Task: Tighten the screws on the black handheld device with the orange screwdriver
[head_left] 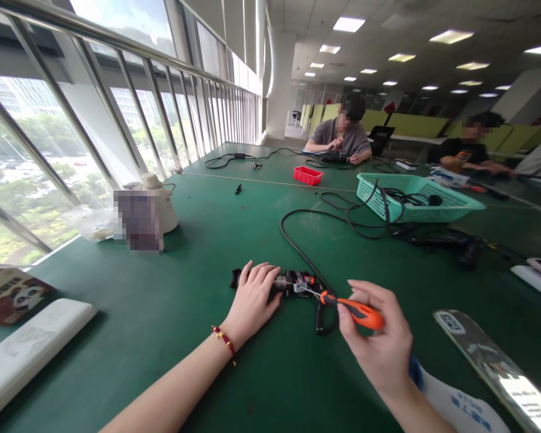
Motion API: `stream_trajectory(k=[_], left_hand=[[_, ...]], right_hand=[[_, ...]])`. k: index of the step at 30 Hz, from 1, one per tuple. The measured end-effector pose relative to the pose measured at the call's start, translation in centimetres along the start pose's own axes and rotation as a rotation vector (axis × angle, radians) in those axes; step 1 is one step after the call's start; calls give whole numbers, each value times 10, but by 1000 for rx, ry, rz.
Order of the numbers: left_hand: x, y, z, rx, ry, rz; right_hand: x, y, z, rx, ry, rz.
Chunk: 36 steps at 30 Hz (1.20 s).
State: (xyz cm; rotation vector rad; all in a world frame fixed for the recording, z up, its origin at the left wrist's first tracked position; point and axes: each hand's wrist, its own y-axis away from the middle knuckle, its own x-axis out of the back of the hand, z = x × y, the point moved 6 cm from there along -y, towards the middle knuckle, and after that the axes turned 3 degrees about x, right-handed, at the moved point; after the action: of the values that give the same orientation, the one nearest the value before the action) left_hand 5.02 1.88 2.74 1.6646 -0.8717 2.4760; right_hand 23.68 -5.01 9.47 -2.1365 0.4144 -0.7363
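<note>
My left hand (253,299) lies over the left end of a small black device (290,282) with its insides exposed, pressing it onto the green table (193,337). A red bead bracelet is on that wrist. My right hand (375,340) pinches an orange-and-black screwdriver (354,310); its thin metal tip reaches left into the open part of the device. A black cable (297,246) runs from the device across the table toward the back.
A teal basket (455,207) with cables stands at the right, a red tray (307,175) farther back. A white jug (164,201) and a blurred object sit at the left, by a book and a white box. A phone (491,361) lies at the right. Two people sit at the far end.
</note>
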Motion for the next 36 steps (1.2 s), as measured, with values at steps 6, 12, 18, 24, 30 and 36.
stream_trajectory(k=[6, 12, 18, 24, 30, 36], left_hand=[[0, 0, 1, 24, 9, -17], [-4, 0, -4, 52, 25, -70], [-4, -1, -5, 37, 29, -69], [-5, -4, -3, 21, 16, -51], [-6, -6, -3, -9, -28, -55], [-7, -8, 3, -33, -97, -47]], right_hand=[[1, -6, -11, 60, 99, -67], [7, -6, -18, 121, 195, -107], [6, -12, -14, 189, 192, -90], [10, -11, -5, 123, 181, -67], [13, -15, -4, 49, 263, -67], [12, -11, 11, -121, 181, -49]])
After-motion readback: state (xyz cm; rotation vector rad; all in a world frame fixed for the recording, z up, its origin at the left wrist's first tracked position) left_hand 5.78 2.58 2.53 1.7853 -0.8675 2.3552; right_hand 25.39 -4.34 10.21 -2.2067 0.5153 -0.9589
